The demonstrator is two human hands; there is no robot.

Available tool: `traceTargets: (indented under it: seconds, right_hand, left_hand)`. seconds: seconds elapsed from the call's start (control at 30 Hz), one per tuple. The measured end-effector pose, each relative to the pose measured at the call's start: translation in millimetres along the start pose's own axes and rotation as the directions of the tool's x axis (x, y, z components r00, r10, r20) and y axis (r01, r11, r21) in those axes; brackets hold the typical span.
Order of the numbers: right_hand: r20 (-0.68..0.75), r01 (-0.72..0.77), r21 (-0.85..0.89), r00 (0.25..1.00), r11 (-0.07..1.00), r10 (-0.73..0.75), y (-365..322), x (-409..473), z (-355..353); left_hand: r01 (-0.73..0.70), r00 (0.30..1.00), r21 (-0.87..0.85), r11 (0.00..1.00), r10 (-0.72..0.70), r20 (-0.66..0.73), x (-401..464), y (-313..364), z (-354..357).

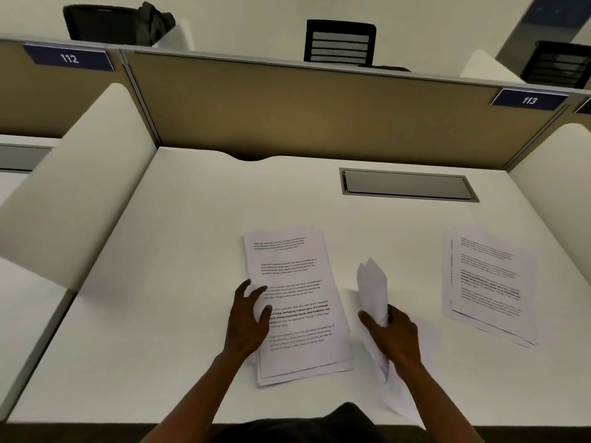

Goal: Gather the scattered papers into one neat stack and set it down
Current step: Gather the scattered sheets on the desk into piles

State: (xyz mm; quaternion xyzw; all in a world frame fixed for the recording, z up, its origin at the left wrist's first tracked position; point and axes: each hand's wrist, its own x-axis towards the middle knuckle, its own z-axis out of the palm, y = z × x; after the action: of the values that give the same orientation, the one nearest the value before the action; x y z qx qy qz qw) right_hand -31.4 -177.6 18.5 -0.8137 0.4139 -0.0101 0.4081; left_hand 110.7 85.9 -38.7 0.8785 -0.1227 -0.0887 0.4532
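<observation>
A loose pile of printed sheets [295,302] lies in the middle of the white desk [160,314], its edges uneven. My left hand [248,321] rests at the pile's left edge, fingers spread and curled, touching the sheets. My right hand [391,330] grips a sheet of paper [372,289] that stands on edge, curled and blurred, just right of the pile. A second fanned group of printed pages [486,282] lies flat at the right side of the desk, apart from both hands.
A grey cable hatch [407,185] is set into the desk at the back right. Tan partition panels [319,113] wall the rear, and white dividers [80,193] stand on both sides. Black chairs [340,43] show beyond the partition.
</observation>
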Motion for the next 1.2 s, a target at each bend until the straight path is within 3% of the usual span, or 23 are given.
traceTargets:
  seconds: [0.1, 0.17, 0.3, 0.47, 0.67, 0.8, 0.93, 1.2]
  right_hand:
    - [0.181, -0.252, 0.418, 0.965, 0.873, 0.192, -38.0, 12.2, 19.6]
    - [0.335, -0.397, 0.550, 0.911, 0.735, 0.242, -63.0, 16.1, 40.1]
    - [0.485, -0.522, 0.597, 0.840, 0.609, 0.245, -98.4, 24.4, 84.8]
    - [0.513, -0.547, 0.587, 0.822, 0.597, 0.248, -112.5, 30.1, 111.8]
    - [0.554, -0.522, 0.634, 0.821, 0.570, 0.136, -99.3, 31.2, 104.2]
    - [0.434, -0.416, 0.700, 0.893, 0.580, 0.116, -64.2, 37.5, 74.7]
    - [0.181, -0.265, 0.629, 0.964, 0.731, 0.194, -15.6, 50.3, 23.1]
    - [-0.203, -0.101, 0.526, 0.949, 0.844, 0.240, 48.9, 71.2, -81.2]
  left_hand:
    - [-0.020, 1.000, -0.036, 0.999, 0.020, -0.001, -6.1, 1.0, 4.3]
    - [0.034, 0.999, -0.092, 0.995, -0.034, 0.009, -9.5, 3.8, 6.6]
    - [0.089, 0.996, -0.166, 0.982, -0.086, 0.021, -13.0, 9.0, 8.5]
    - [0.130, 0.989, -0.073, 0.989, -0.125, 0.074, -7.9, 10.4, 7.1]
    - [0.168, 0.985, -0.040, 0.985, -0.169, -0.037, 0.7, 8.3, 9.6]
    - [0.216, 0.972, -0.042, 0.975, -0.219, -0.087, 10.8, 4.8, 7.3]
    - [0.218, 0.971, 0.028, 0.976, -0.214, -0.110, 17.2, 0.4, 8.8]
    - [0.253, 0.963, 0.148, 0.956, -0.234, -0.131, 26.3, 6.2, 19.3]
